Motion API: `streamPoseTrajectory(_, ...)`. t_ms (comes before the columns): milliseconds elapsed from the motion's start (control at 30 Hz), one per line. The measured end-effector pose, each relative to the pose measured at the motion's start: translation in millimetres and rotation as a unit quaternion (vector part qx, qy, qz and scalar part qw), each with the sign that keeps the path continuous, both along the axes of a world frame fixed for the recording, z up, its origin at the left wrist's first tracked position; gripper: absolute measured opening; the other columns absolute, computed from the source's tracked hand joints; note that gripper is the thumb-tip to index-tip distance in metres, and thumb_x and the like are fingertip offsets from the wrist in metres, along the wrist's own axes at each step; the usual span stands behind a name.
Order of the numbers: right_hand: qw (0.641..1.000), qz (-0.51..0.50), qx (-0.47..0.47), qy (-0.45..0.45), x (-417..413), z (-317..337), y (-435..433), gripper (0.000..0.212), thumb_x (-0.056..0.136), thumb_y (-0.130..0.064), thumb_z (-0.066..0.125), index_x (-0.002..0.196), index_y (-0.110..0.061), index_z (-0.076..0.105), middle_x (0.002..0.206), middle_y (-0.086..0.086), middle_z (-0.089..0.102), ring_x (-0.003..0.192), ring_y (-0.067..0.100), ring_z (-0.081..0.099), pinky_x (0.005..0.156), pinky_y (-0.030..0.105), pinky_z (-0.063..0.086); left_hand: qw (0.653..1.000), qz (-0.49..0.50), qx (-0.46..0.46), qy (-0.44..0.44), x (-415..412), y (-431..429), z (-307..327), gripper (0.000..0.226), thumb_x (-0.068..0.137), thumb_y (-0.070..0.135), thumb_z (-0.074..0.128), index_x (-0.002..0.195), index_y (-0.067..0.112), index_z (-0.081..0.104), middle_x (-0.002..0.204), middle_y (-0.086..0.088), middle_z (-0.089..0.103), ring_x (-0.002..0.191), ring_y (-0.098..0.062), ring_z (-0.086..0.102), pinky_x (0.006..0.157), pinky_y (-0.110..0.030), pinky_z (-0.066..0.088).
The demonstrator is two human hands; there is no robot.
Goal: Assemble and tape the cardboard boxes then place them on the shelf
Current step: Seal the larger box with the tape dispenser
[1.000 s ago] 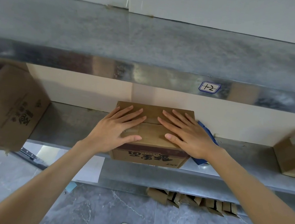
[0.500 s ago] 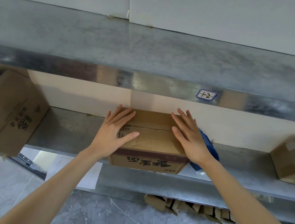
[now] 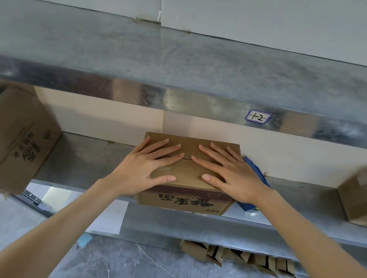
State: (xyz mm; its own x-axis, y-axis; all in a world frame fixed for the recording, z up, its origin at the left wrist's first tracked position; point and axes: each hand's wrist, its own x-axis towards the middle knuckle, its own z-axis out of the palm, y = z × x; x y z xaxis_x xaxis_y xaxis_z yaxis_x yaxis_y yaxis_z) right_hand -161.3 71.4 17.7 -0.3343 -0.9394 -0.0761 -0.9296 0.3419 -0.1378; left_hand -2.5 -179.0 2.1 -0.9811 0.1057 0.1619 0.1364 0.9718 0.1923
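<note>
Two-handed press on the cardboard box (image 3: 184,200): left grip (image 3: 144,171) and right grip (image 3: 231,177) laid flat on its top, fingers straight and spread, clamped on nothing, fingertips nearly meeting over the middle seam.

Sits on the metal shelf (image 3: 87,161), near face right at the shelf's near edge, far side close to the back panel; touching it or not, cannot tell.

Looks like the seating step, judged from the flat palms. To do it well:
- Press evenly with both palms so neither flap pops up.
- Slide straight toward the far wall, no twist, until the near face is fully on the shelf.
- Mind the blue object (image 3: 255,170) just right of the box, partly hidden under the right wrist; could snag or get shoved along.
- Leave room on both sides: one carton (image 3: 9,140) well off to the left, another carton (image 3: 364,200) well off to the right.

Plain brown corrugated card, top flaps closed flat to a seam running left to right. Dark red band and bold printed characters on the near face, seemingly upside down. Taped along the seam? Cannot tell. Corners square, no crushing visible.
</note>
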Motion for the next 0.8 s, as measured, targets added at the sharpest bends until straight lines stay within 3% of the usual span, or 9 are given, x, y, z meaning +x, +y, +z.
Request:
streamPoseTrajectory(133, 0.998, -0.047, -0.032, -0.005, 1, -5, -1, 0.061, 0.091, -0.074, 0.003, 0.149, -0.052, -0.005, 0.161, -0.022, -0.005, 0.148, 0.002, -0.014, 0.120, 0.032, -0.011, 0.997, 0.057, 0.045, 0.031, 1, 4, -2, 0.077, 0.089, 0.077, 0.029, 0.153, 0.035, 0.032, 0.160, 0.021, 0.023, 0.151, -0.009, 0.012, 0.125, -0.040, 0.005)
streamPoseTrajectory(267, 0.990, -0.108, -0.083, -0.041, 2, -10, -1, 0.064, 0.091, -0.073, 0.012, 0.150, -0.050, 0.007, 0.159, -0.026, -0.004, 0.145, -0.004, -0.018, 0.120, 0.033, -0.004, 0.986, 0.133, 0.095, 0.029, -1, 9, -5, 0.082, 0.086, 0.081, 0.032, 0.154, 0.035, 0.030, 0.160, 0.023, 0.019, 0.151, -0.006, 0.007, 0.124, -0.031, 0.003)
streamPoseTrajectory(467, 0.964, -0.189, -0.148, -0.111, 0, -17, -3, 0.065, 0.091, -0.069, 0.022, 0.151, -0.043, 0.023, 0.162, -0.021, 0.003, 0.148, 0.001, -0.011, 0.123, 0.037, 0.000, 0.950, 0.213, 0.223, 0.048, -3, 14, -7, 0.081, 0.082, 0.075, 0.044, 0.150, 0.031, 0.038, 0.159, 0.022, 0.026, 0.150, 0.001, 0.007, 0.117, -0.032, 0.023)
streamPoseTrajectory(700, 0.911, -0.232, -0.243, -0.240, -1, -19, -3, 0.051, 0.097, -0.049, 0.045, 0.146, -0.042, 0.033, 0.160, -0.023, 0.009, 0.147, -0.001, -0.007, 0.122, 0.042, 0.009, 0.882, 0.225, 0.412, 0.047, -5, 9, -12, 0.070, 0.087, 0.045, 0.069, 0.149, 0.028, 0.041, 0.159, 0.022, 0.025, 0.148, 0.005, 0.009, 0.120, -0.028, 0.016)
streamPoseTrajectory(800, 0.895, -0.245, -0.262, -0.264, 0, -19, -2, 0.047, 0.095, -0.050, 0.047, 0.141, -0.047, 0.036, 0.160, -0.021, 0.010, 0.148, 0.000, -0.006, 0.123, 0.046, 0.008, 0.906, 0.217, 0.361, 0.039, -4, 9, -11, 0.072, 0.091, 0.048, 0.063, 0.153, 0.026, 0.034, 0.161, 0.021, 0.017, 0.150, 0.001, 0.003, 0.123, -0.033, 0.011)
